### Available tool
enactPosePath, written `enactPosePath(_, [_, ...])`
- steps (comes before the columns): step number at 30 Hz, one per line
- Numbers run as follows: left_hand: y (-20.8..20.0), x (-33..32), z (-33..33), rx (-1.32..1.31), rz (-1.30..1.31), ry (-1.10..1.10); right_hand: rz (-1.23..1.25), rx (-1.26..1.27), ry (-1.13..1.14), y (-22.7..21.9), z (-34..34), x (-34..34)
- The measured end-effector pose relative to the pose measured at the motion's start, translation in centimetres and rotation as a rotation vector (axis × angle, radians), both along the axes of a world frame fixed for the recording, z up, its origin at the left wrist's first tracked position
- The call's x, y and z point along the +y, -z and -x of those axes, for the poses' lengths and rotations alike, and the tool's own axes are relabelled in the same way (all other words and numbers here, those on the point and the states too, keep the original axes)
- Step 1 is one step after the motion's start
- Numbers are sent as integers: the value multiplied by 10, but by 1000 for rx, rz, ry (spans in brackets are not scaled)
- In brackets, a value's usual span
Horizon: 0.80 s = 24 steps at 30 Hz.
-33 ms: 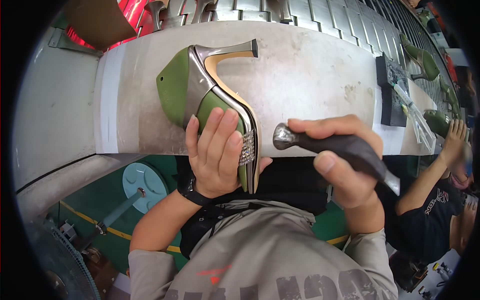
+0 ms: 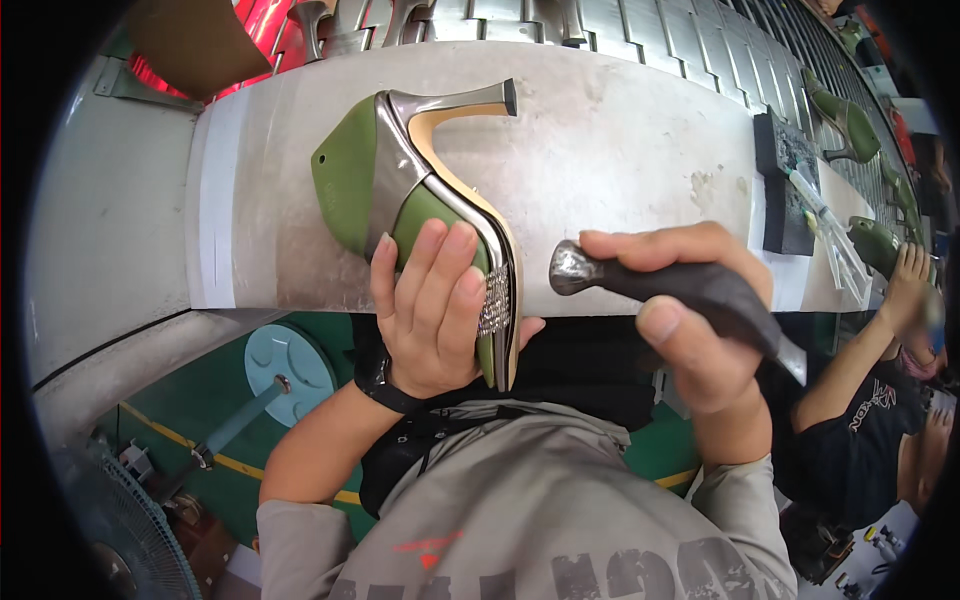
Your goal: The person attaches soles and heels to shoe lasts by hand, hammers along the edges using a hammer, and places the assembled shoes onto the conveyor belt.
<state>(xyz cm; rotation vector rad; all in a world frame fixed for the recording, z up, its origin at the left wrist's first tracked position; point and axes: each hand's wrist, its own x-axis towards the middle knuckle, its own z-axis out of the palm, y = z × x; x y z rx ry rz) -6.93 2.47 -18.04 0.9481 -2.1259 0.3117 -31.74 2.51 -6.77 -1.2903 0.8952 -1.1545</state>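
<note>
On its side at the front of the bench lies a high-heeled shoe on a green last. It has metallic grey straps, a tan sole edge and a rhinestone band. Its heel points to the far right, its pointed toe toward me past the bench edge. My left hand wraps round the forefoot, thumb on the sole side. To the right of the shoe, my right hand grips a dark-wrapped hammer with a rounded shiny metal face toward the shoe and a flat metal tip at the other end. Hammer and shoe are apart.
Beyond the pale bench runs a metal slat conveyor with several shoes. A black block stands on the right, beside a clear plastic syringe-like item. A co-worker's hand is further right. A fan stands lower left.
My right hand and the hammer have shifted very slightly to the right, away from the shoe. The left hand and the shoe stay nearly still.
</note>
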Motion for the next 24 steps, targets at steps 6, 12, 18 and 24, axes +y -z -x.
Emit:
enactPosePath(6, [11,0,12,161,16,-32,-49,35,22,-7,-9,-32])
enactPosePath(12, [11,-4,12,167,62,-47,185,346,-431,-19,-6,-76])
enactPosePath(18, [8,0,7,131,15,-37,478,456,-413,-20,-14,-67])
enactPosePath(24, [4,2,11,167,-17,-22,492,379,-386,-9,-17,-41])
